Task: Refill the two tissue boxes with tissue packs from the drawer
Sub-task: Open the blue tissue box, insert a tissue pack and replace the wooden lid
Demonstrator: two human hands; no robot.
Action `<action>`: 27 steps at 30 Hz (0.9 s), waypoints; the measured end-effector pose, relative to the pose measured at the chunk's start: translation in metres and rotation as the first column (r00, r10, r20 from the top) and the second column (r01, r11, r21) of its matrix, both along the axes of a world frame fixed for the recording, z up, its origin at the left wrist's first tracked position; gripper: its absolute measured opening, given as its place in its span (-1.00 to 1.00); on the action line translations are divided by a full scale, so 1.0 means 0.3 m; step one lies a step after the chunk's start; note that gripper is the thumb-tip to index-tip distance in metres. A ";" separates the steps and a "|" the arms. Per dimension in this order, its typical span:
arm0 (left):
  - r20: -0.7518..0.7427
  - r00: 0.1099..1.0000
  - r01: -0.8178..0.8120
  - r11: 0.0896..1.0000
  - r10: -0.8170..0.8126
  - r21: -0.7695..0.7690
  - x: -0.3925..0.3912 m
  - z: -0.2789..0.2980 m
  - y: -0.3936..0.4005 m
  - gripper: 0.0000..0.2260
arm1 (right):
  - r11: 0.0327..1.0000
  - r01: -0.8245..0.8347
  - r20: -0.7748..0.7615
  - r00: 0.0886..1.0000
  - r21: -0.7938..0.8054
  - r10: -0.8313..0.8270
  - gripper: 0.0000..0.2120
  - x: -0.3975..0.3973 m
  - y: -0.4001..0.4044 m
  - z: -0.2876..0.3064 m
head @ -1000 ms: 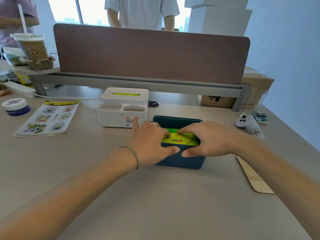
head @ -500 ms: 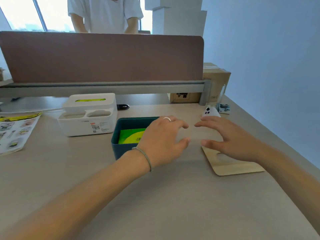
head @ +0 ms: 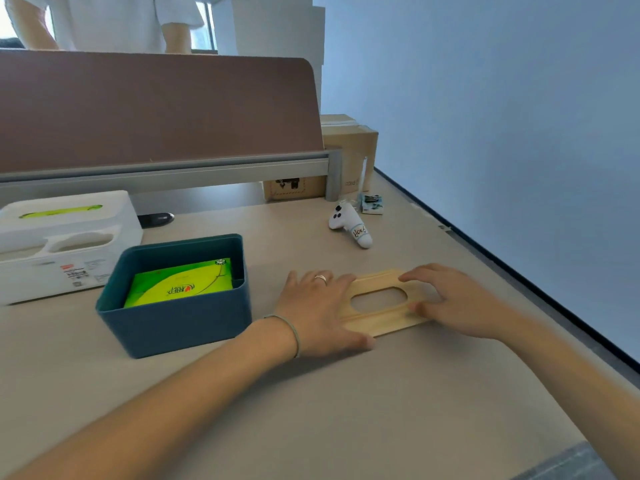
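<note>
1. Lying flat on the desk [head: 381, 393], just right of the blue tissue box [head: 180, 323], the wooden lid [head: 377, 301] looks set aside so the box could be filled.
2. A green tissue pack [head: 180, 284] sits inside the open blue box; the white tissue box [head: 62, 244], behind and to its left, shows green through its top slot.
3. The left hand [head: 318, 306] lies palm down, fingers spread over the lid's near-left end, thumb on the desk; pressing rather than clenched.
4. The right hand [head: 450, 299] curls over the lid's right end, fingertips at the far edge and thumb at the near edge.
5. Both hands seem placed to lift the lid, though whether it has left the desk cannot be told.
</note>
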State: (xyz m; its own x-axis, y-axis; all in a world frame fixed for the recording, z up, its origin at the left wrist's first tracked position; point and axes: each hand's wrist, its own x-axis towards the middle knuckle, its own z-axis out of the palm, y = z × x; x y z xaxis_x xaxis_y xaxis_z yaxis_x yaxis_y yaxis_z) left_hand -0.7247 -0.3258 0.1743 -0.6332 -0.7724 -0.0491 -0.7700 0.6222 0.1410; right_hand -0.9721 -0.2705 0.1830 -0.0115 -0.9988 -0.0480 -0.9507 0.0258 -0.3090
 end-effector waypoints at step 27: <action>-0.208 0.977 0.023 0.994 -0.044 -0.105 0.169 0.286 -0.050 -0.25 | 0.965 -0.223 0.095 0.967 -0.137 0.237 0.04 0.098 -0.037 0.132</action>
State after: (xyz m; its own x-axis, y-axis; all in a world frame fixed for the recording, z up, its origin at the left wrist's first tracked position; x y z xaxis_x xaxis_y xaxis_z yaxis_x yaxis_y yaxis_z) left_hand -0.6740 -0.3407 0.2600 -0.6466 -0.7448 0.1652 -0.7086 0.6665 0.2317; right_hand -0.9428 -0.2816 0.2225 0.2174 -0.9721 0.0885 -0.8866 -0.2346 -0.3985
